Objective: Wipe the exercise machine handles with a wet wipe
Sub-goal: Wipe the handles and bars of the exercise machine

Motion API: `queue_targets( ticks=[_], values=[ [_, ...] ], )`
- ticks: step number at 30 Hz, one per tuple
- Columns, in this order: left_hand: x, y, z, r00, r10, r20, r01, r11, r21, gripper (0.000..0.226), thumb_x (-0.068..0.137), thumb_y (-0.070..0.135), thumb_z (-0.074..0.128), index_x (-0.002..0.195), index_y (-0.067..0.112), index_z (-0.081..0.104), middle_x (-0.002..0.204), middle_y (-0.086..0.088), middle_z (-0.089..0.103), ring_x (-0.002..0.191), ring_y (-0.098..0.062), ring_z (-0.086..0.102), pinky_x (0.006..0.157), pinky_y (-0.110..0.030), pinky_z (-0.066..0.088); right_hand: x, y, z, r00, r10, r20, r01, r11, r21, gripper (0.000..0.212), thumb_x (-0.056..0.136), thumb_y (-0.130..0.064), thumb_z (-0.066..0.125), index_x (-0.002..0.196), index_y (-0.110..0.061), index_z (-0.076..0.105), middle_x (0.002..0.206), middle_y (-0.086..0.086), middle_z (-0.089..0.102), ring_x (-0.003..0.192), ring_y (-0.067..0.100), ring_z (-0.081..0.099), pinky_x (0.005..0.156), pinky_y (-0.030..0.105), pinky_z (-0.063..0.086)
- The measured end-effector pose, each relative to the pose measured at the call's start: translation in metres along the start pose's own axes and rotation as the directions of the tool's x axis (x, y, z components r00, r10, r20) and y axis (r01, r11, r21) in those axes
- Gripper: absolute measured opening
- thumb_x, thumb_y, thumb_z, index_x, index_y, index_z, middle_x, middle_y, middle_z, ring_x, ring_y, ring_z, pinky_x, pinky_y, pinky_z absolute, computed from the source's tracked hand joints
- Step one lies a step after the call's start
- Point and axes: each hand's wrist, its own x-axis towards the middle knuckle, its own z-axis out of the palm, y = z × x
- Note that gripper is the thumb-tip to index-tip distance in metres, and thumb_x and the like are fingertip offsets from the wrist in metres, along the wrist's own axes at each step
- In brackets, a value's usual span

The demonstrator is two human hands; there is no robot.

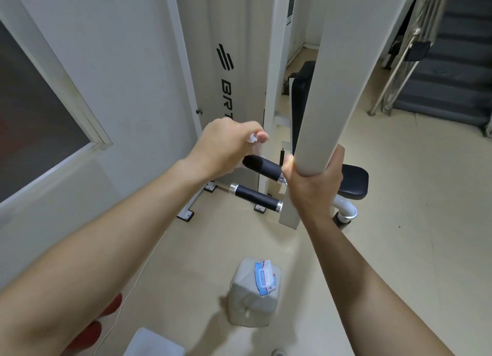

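Pinches a small crumpled white wet wipe (252, 138) in the left hand (226, 140), thumb and fingers (262, 136) curled together on it, just above the free end of the upper black foam-sleeved handle (263, 166) of the white exercise machine. Cannot tell whether wipe and foam touch; seems to trail a thin tail of it toward the handle's end. Grips the white metal lever arm (332, 89) with the right hand (312, 182), fingers wrapped round its lower end, right beside the handle's chrome collar. Leaves the lower black foam handle (255, 197), just beneath, apart from both hands. Behind the arm, a black padded seat (355, 181). On the beige floor (399, 249), a blue-and-white wet wipe pack (263, 277) lying on top of a translucent plastic jug (247, 305).

Looks like the start of a wiping stroke on the upper handle. Likely troubles:

- With so small a pinch on a bunched wipe, could skim only the end cap and top. Could miss the underside and the stretch next to the collar, tight against the right hand.
- Could drop or tear the wipe if dragged along grippy foam by one corner.
- Could let the lever arm swing if the right-hand grip loosens, carrying the handle away from the wipe.
- Could skip the lower handle altogether.
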Motion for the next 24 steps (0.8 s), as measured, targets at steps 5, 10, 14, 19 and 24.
queue_targets(
  ticks=[5, 10, 14, 19, 24],
  values=[
    [-0.046, 0.018, -0.031, 0.895, -0.436, 0.098, 0.415, 0.73, -0.543, 0.026, 0.098, 0.019, 0.059, 0.08, 0.007, 0.073, 0.066, 0.016, 0.066, 0.059, 0.0, 0.057, 0.056, -0.016, 0.042, 0.009, 0.0, 0.0, 0.999, 0.032, 0.025, -0.033, 0.999, 0.04, 0.059, 0.061, -0.053, 0.071, 0.107, -0.026, 0.046, 0.09, -0.008, 0.063, 0.079, 0.018, 0.063, 0.064, 0.02, 0.045],
    [-0.102, 0.051, -0.005, 0.705, -0.589, 0.396, 0.687, 0.426, -0.588, 0.013, 0.089, 0.016, 0.075, 0.093, 0.005, 0.07, 0.075, -0.006, 0.072, 0.066, -0.009, 0.066, 0.06, -0.018, 0.05, 0.006, 0.001, -0.011, 0.994, -0.042, 0.098, 0.027, 0.988, 0.152, 0.079, 0.066, -0.037, 0.082, 0.132, -0.019, 0.043, 0.122, -0.002, 0.054, 0.11, 0.017, 0.057, 0.089, 0.024, 0.05],
    [-0.12, 0.086, 0.004, 0.54, -0.753, 0.376, 0.725, 0.19, -0.662, 0.011, 0.092, 0.014, 0.071, 0.099, 0.007, 0.068, 0.09, -0.016, 0.076, 0.087, -0.029, 0.075, 0.069, -0.034, 0.057, -0.011, 0.014, -0.026, 0.944, -0.318, 0.093, 0.302, 0.941, 0.156, 0.085, 0.067, -0.02, 0.079, 0.136, 0.003, 0.034, 0.13, 0.021, 0.039, 0.121, 0.04, 0.044, 0.103, 0.053, 0.042],
    [-0.139, 0.138, -0.002, 0.376, -0.861, 0.343, 0.69, 0.014, -0.723, 0.016, 0.09, 0.008, 0.072, 0.105, 0.002, 0.067, 0.095, -0.02, 0.075, 0.08, -0.022, 0.074, 0.062, -0.023, 0.057, -0.037, 0.008, -0.055, 0.886, -0.44, 0.143, 0.415, 0.893, 0.177, 0.07, 0.069, -0.001, 0.074, 0.131, 0.012, 0.044, 0.134, 0.033, 0.039, 0.129, 0.04, 0.039, 0.11, 0.053, 0.035],
    [-0.164, 0.194, -0.005, 0.301, -0.931, 0.205, 0.637, 0.037, -0.77, 0.013, 0.091, 0.007, 0.07, 0.104, 0.006, 0.068, 0.095, -0.012, 0.078, 0.087, -0.022, 0.076, 0.061, -0.021, 0.056, -0.079, 0.005, -0.103, 0.816, -0.508, 0.274, 0.427, 0.851, 0.306, 0.038, 0.075, -0.003, 0.073, 0.11, 0.002, 0.061, 0.108, 0.019, 0.06, 0.103, 0.028, 0.055, 0.093, 0.035, 0.047]
  ],
)
